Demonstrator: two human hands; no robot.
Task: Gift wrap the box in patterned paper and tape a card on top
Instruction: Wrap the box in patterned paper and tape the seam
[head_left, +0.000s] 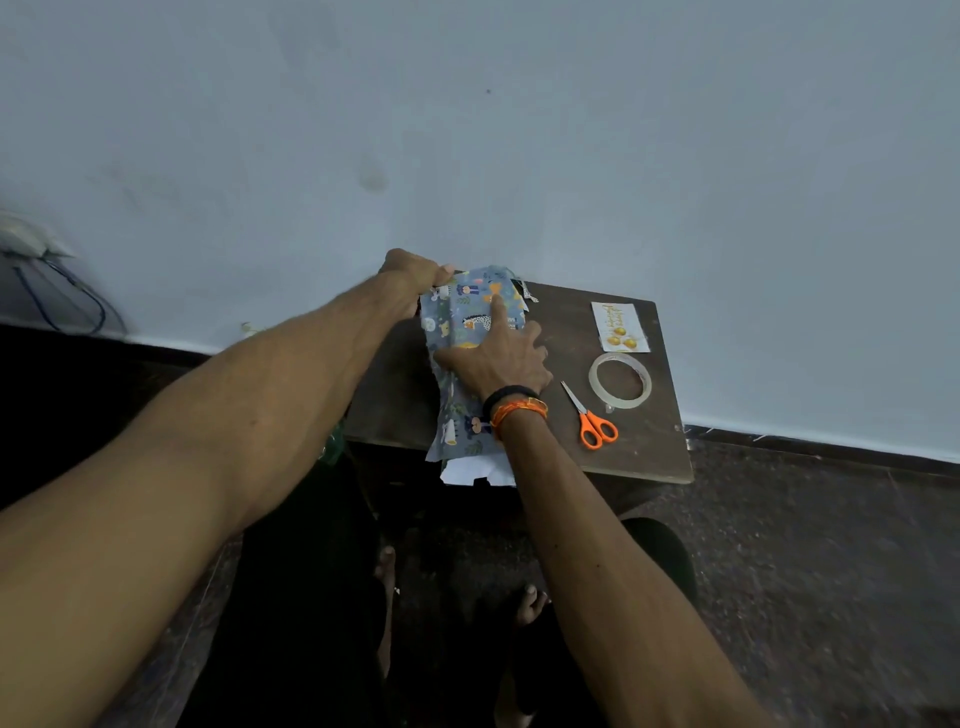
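Blue patterned paper (457, 312) with cartoon animals is draped over the box on a small dark wooden table (644, 457); the box itself is almost wholly hidden under it. My left hand (413, 273) grips the paper's far left edge at the back of the box. My right hand (498, 358) presses flat on top of the paper, forefinger pointing away from me. The paper's white underside (478, 470) hangs over the table's near edge. A white card (621, 327) with gold balloons lies at the table's far right.
A roll of clear tape (620, 384) lies right of my right hand, with orange-handled scissors (592, 423) just in front of it. The table stands against a pale wall (519, 130). My bare feet are on the dark floor below. A bag with a blue cord lies far left.
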